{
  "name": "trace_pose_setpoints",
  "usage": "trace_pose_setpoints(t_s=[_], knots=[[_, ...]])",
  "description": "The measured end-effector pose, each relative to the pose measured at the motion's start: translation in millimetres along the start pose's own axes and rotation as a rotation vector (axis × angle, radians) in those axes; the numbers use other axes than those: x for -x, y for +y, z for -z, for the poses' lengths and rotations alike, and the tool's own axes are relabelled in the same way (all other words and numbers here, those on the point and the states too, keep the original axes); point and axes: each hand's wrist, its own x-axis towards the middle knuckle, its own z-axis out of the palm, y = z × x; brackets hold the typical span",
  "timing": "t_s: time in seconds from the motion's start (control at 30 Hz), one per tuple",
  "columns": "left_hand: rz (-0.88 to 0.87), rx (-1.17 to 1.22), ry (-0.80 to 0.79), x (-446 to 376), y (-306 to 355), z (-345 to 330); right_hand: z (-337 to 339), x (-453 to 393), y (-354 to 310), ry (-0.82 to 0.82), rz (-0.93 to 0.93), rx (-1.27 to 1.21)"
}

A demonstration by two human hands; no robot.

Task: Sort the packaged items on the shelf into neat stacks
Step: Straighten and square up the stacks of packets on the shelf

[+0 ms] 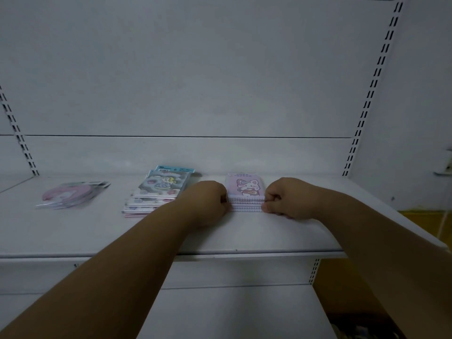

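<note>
Two hands (247,201) flank notebook stack (246,192); three stacks on shelf (97,236).

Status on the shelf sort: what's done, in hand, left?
Done: the bunny notebooks sit in one squared stack on the shelf. In hand: left hand and right hand, both closed, press its two sides, apparently squaring it up. Left: the sticker packs are piled but fanned out and skewed; the pink packets at far left lie loosely overlapped.
</note>
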Motion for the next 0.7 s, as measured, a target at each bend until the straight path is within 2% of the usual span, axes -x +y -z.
trace_pose_setpoints(t_s=[0.53, 0.7], knots=[[-0.02, -0.097, 0.002, -4.8, 3.8, 7.5, 1.9, -6.4, -1.7, 0.028, 0.044, 0.182], [-0.011, -0.107, -0.036, -4.9, 2.1, 10.5, 10.3, -5.3, -3.0, 0.019, -0.014, 0.228]])
